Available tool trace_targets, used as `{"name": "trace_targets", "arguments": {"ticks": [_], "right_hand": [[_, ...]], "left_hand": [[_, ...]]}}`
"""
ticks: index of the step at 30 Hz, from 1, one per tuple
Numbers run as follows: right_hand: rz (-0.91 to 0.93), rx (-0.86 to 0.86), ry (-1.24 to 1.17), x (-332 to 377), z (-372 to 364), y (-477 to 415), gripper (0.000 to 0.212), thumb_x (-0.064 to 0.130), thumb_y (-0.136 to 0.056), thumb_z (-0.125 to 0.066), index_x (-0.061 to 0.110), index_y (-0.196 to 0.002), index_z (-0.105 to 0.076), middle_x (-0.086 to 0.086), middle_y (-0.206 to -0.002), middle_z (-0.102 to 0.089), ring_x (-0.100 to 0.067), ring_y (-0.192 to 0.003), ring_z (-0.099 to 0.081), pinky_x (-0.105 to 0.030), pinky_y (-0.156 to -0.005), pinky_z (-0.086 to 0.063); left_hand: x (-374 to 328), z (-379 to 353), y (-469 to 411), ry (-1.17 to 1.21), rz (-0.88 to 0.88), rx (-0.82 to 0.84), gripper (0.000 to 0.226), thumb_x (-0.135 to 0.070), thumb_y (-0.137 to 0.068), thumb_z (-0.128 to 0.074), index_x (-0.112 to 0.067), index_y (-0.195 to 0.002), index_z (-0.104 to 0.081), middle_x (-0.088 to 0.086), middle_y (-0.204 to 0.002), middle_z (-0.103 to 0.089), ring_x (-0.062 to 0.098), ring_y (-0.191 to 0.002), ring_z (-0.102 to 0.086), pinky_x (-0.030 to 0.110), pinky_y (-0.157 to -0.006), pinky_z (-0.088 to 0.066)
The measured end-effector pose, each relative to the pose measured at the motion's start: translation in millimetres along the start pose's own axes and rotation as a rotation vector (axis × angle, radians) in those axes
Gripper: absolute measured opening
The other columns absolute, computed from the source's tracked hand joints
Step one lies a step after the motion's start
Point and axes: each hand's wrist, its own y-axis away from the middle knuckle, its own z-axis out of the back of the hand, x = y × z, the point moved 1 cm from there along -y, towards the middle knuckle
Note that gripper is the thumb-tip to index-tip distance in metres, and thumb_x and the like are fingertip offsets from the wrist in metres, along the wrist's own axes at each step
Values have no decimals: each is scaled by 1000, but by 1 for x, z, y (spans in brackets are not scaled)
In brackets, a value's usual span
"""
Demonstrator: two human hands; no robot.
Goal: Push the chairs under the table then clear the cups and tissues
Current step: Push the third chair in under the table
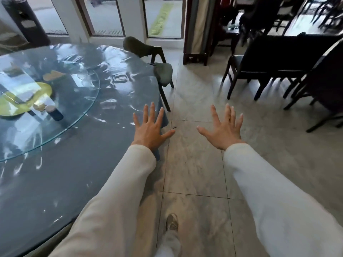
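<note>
A round table [115,93] under a shiny plastic cover fills the left side, with a glass turntable [81,101] on it. Two dark chairs stand at its far right edge: the nearer chair [163,73] and the farther chair [137,46], both with seats partly under the tabletop. A small dark cup-like container [54,112] sits on the turntable beside a yellow-green plate [16,106]. My left hand [150,127] hovers flat with fingers spread over the table's right edge. My right hand [222,127] is spread open above the floor, holding nothing.
Marble floor tiles [194,164] run ahead between the round table and a second dark table with chairs [278,62] at right. Glass doors [104,15] line the back wall, with a dark wooden post [194,43] between. My shoe [171,222] is below.
</note>
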Motion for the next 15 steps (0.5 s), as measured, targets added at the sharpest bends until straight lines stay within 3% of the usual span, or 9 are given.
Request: {"name": "trace_targets", "arguments": {"ticks": [15], "right_hand": [[-61,35,-40,-34,-9,-218,92,85,-83,-20,38,-155,14,-19,-162,23,-33,-148,26,-59,-114,21]], "left_hand": [[-12,-15,-257,-2,-59,27,98,-86,-86,-21,-29,-161,9,7,-167,25,33,-152,24,69,-118,8]]}}
